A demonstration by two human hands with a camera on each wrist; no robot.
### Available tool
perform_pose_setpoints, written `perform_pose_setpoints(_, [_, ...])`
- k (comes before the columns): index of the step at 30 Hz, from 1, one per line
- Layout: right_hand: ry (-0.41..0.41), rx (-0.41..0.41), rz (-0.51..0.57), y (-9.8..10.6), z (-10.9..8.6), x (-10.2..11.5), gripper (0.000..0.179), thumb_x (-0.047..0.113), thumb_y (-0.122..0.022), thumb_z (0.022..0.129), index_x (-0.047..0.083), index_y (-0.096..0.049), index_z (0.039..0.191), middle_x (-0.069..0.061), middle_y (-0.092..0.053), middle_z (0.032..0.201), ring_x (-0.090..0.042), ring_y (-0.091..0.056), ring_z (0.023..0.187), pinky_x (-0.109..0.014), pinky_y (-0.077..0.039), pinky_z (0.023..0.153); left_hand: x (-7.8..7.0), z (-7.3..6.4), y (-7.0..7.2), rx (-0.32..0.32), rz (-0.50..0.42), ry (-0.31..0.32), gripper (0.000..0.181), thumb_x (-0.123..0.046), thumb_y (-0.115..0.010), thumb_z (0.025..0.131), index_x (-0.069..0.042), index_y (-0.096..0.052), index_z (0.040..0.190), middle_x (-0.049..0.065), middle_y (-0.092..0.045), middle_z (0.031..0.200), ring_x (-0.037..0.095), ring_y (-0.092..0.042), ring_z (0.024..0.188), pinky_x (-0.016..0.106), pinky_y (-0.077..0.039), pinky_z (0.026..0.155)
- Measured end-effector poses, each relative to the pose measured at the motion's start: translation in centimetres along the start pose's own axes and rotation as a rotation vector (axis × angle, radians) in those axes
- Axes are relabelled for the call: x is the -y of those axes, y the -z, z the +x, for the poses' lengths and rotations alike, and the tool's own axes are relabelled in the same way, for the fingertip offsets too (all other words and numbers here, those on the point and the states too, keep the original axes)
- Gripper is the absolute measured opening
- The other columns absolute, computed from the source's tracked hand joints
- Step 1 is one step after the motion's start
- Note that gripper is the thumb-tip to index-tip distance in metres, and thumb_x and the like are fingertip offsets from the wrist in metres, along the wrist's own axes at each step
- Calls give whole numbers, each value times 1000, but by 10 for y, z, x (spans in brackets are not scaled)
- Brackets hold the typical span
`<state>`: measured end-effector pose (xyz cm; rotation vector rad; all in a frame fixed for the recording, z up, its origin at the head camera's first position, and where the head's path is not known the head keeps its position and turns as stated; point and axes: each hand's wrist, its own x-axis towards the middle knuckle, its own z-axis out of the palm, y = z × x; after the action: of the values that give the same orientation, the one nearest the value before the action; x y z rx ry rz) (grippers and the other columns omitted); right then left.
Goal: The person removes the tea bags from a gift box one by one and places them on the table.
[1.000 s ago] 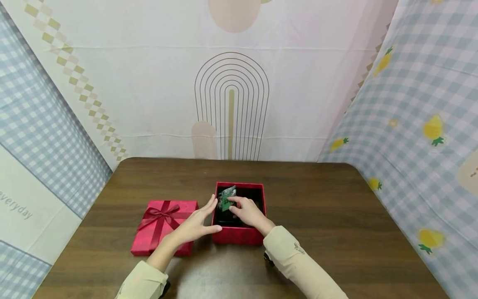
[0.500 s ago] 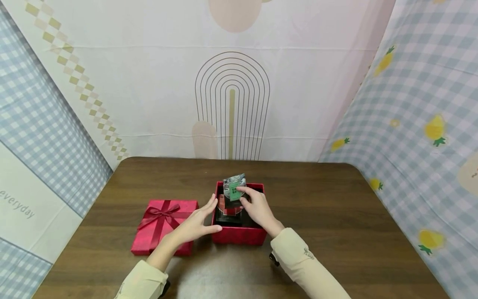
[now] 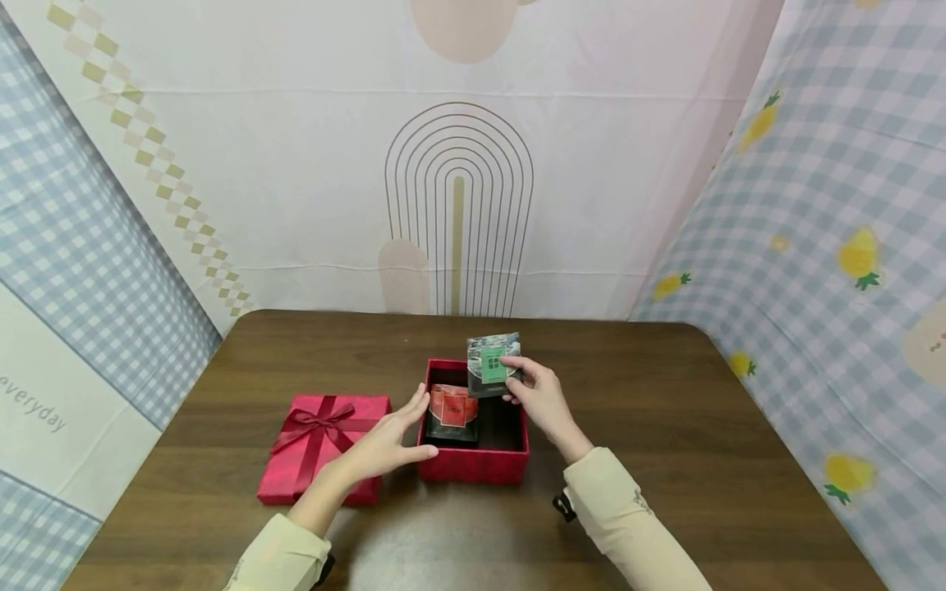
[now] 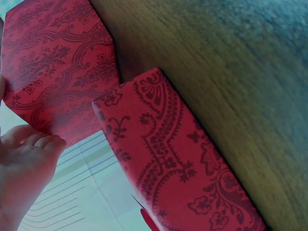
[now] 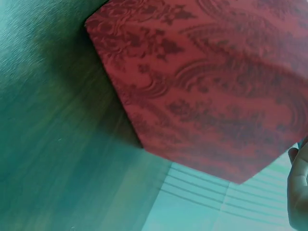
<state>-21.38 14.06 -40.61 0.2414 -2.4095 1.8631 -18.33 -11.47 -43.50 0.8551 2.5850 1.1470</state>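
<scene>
Green packet (image 3: 489,367) moved right; red packet (image 3: 453,412): head view only.

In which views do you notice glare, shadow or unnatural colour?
Head: pale glare on the brown wooden table, near the bottom; left wrist: bluish haze in the upper right corner; right wrist: greenish cast, dark shadow beside the red patterned rectangular box.

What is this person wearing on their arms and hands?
The left sleeve and right sleeve are plain cream with wide cuffs; the right one bears a small dark mark near its cuff. A small black item shows by each cuff, too little visible to identify. The left hand and right hand wear no gloves.
</scene>
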Motion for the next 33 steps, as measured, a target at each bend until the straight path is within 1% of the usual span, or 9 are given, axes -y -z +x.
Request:
perform_pose_setpoints(2, [-35, 2, 51, 5, 0, -1, 33, -10, -52, 84, -7, -58, 116, -25, -61, 104, -9, -59, 57, -23, -49, 53, 0, 0, 0, 0, 1, -1, 83, -34, -65, 84, 5, -21, 142, 18, -8, 151, 35, -22, 134, 49, -27, 104])
perform_pose_setpoints(4, [-59, -1, 84, 10, 0, -2, 33, -9, -51, 85, -8, -56, 117, -24, -61, 104, -6, -58, 56, -21, -48, 54, 0, 0, 0, -2, 2, -2, 83, -33, -65, 84, 6, -21, 142, 19, -8, 151, 35, -22, 134, 49, -26, 104])
perform_pose_setpoints(7, [-84, -13, 119, 18, 0, -5, 33, -10, -51, 85, -9, -55, 118, -19, -62, 95, -7, -58, 56, -19, -48, 53, -1, 0, 0, -3, -2, -2, 83, -32, -65, 84, 6, -21, 142, 19, -8, 151, 35, -22, 134, 49, -26, 104])
perform_pose_setpoints(12, [-109, -33, 129, 31, -2, -11, 34, -9, -50, 85, -9, -54, 119, -8, -60, 81, -10, -60, 58, -19, -48, 53, -1, 0, 0, 2, -14, 3, 83, -32, -65, 84, 5, -20, 142, 19, -7, 151, 36, -21, 134, 50, -26, 104])
perform_pose_setpoints(17, [-134, -63, 121, 45, -3, -18, 35, -8, -50, 85, -6, -55, 120, -10, -61, 86, -14, -62, 60, -21, -49, 55, -1, -1, 0, 2, -9, 2, 83, -32, -66, 84, 5, -20, 142, 19, -8, 151, 35, -21, 134, 50, -26, 104])
perform_pose_setpoints(22, [-165, -84, 107, 57, -4, -28, 35, -7, -50, 86, -6, -54, 121, -11, -62, 91, -10, -62, 59, -22, -51, 57, -1, -1, 1, 1, -8, 7, 83, -32, -66, 83, 5, -20, 142, 18, -7, 151, 34, -21, 134, 49, -26, 104])
perform_pose_setpoints(27, [-192, -92, 92, 69, -6, -38, 35, -6, -49, 88, -7, -52, 123, -17, -61, 102, -8, -61, 59, -21, -51, 57, -2, -1, 1, 4, -7, 5, 83, -32, -65, 84, 5, -20, 142, 18, -7, 151, 34, -22, 134, 49, -26, 104])
perform_pose_setpoints(29, [-201, -90, 91, 73, -8, -41, 36, -6, -49, 88, -8, -50, 123, -16, -60, 104, -7, -61, 60, -22, -51, 58, -2, -1, 1, 4, -7, 5, 83, -32, -65, 84, 5, -20, 142, 18, -7, 151, 34, -22, 134, 49, -26, 104])
perform_pose_setpoints(33, [-217, -92, 93, 82, -10, -47, 36, -6, -49, 88, -10, -48, 124, -8, -62, 97, -5, -61, 60, -22, -51, 58, -1, 0, 1, -2, -9, 6, 82, -31, -66, 83, 5, -20, 142, 18, -8, 151, 34, -22, 134, 49, -26, 104])
